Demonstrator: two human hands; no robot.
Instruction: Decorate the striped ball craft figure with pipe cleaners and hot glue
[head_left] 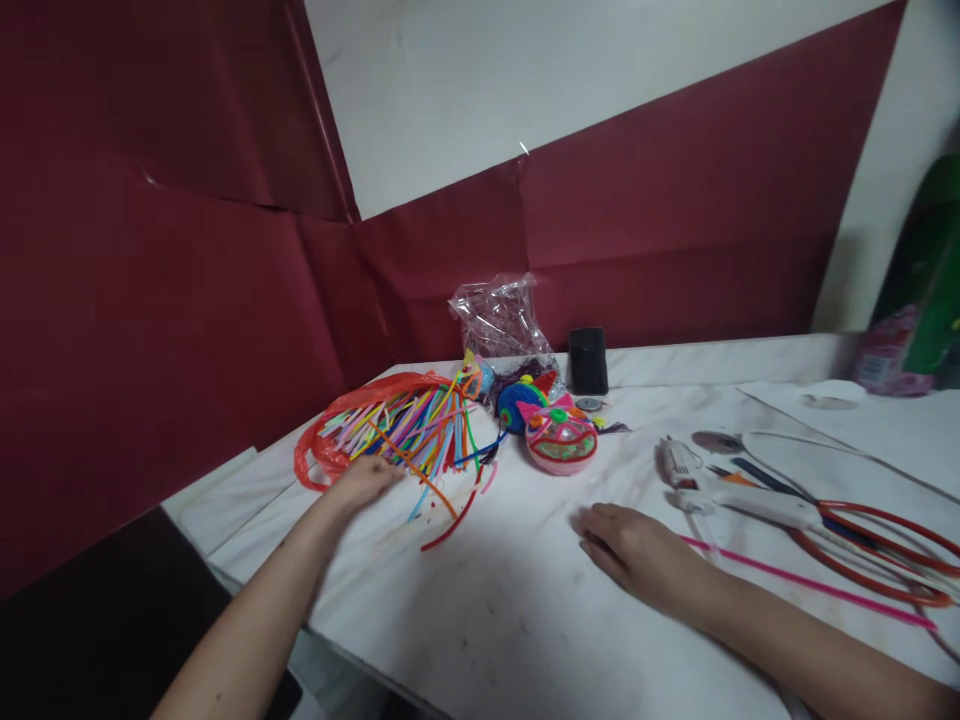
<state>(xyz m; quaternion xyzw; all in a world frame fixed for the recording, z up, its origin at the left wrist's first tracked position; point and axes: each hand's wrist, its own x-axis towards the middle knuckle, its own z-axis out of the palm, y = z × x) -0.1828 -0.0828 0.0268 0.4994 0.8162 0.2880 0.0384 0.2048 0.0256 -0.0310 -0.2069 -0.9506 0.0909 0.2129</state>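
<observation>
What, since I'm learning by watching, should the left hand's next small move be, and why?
Perhaps pinch the orange pipe cleaner: it juts beyond the pipe-cleaner bundle, near the left hand, which shows no clear grip on anything.

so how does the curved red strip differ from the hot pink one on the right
The red strip bends in a curve, while the pink strip lies nearly straight. The pink strip looks longer than the red strip. The red strip lies by the colourful bundle; the pink strip runs beside the right forearm. Both are thin.
</observation>
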